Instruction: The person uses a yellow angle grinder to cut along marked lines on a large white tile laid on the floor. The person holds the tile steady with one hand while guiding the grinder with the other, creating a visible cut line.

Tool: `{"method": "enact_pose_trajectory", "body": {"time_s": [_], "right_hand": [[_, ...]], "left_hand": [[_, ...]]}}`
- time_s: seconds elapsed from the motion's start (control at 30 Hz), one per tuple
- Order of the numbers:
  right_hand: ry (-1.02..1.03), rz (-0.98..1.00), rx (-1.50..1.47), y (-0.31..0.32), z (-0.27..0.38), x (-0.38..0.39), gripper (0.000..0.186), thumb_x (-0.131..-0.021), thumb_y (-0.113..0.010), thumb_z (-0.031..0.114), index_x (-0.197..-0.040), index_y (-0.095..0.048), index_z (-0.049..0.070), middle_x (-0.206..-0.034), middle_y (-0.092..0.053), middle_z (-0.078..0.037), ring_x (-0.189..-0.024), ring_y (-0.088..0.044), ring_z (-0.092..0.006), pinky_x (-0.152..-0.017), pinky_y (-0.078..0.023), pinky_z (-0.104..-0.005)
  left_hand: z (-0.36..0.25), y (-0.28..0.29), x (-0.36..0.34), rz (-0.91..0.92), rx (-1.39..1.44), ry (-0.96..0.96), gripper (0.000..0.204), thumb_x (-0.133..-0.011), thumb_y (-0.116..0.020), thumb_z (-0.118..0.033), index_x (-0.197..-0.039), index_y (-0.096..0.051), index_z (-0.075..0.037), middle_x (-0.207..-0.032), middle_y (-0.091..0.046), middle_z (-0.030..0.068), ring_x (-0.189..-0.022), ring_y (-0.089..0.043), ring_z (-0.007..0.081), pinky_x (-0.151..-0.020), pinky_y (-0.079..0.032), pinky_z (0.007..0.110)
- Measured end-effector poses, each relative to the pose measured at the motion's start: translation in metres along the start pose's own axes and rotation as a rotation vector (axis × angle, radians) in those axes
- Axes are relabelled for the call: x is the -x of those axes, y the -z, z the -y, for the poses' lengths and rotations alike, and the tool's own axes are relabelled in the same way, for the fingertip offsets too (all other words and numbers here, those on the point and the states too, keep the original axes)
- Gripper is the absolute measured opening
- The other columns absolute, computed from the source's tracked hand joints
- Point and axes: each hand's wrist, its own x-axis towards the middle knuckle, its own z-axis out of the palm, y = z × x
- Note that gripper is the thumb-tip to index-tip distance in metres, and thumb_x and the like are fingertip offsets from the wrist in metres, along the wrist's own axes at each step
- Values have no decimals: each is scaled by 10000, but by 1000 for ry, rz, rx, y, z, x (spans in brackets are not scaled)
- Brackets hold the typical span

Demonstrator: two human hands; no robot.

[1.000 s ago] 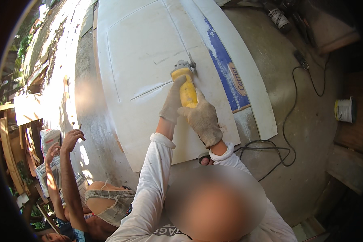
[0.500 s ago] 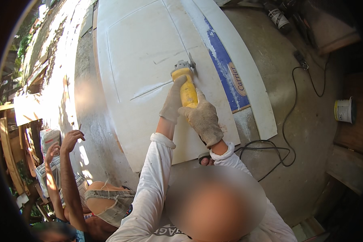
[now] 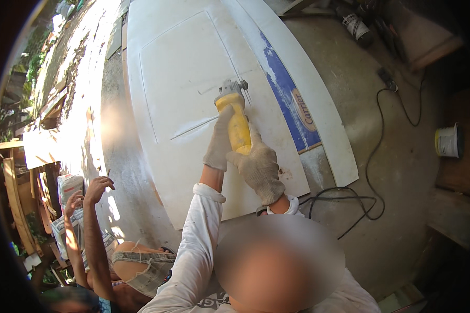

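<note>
Both my hands, in worn grey-beige work gloves, hold a yellow angle grinder. My left hand is closed around the front of its body, behind the grey gear head. Farther back, my right hand wraps the rear handle. The thin cutting disc stands on edge at the right of the head, over the right-hand dark line on a large white panel. A short dusty cut runs left of the grinder. Whether the disc touches the panel I cannot tell.
A blue strip and a white strip lie right of the panel. A black cord loops over the concrete floor. A bucket stands far right. At left, another person sits with raised hands near wood scraps and sacks.
The grinder and both my hands have come slightly toward me and to the left. The disc shows more edge-on beside the head. My grip looks the same.
</note>
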Motion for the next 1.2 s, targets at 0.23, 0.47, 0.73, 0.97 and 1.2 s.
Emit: {"method": "enact_pose_trajectory", "body": {"time_s": [0.23,0.47,0.73,0.97,1.2], "right_hand": [[31,-2,-129,13,0,-4,919,-808,-798,220,-1608,-428,-42,-1208,-756,-230,-1052,-764,-307,-921,-601,-383],[-25,7,-166,4,-7,-4,933,-799,-801,224,-1611,-424,-40,-1208,-754,-237,-1048,-765,-303,-920,-604,-380],[-2,-2,-69,3,-7,-7,931,-818,-805,215,-1631,-389,33,-1178,-756,-267,-1041,-768,-415,-940,-617,-460],[-33,-5,-85,2,-8,-9,921,-806,-813,232,-1614,-423,26,-1155,-759,-270,-1016,-770,-406,-930,-616,-456],[-66,4,-97,3,-8,-12,930,-792,-816,256,-1603,-435,8,-1128,-761,-264,-983,-769,-395,-905,-614,-451]], "left_hand": [[9,-9,-8,-40,50,-3,568,-1022,-695,-528,-1278,-595,-32,-993,-714,131,-816,-763,204,-700,-691,330],[19,-3,-1,-48,36,-43,558,-1002,-723,-506,-1259,-598,-28,-968,-707,113,-783,-753,199,-677,-688,316],[18,-2,-4,-64,135,24,537,-988,-752,-492,-1233,-616,-33,-969,-710,100,-792,-751,197,-670,-681,316],[19,7,-8,-58,90,27,494,-1006,-735,-481,-1207,-636,-41,-992,-720,84,-827,-751,199,-725,-680,336],[19,11,-13,-76,25,21,486,-1012,-715,-498,-1189,-651,-50,-992,-719,86,-824,-749,206,-722,-674,343]]}}
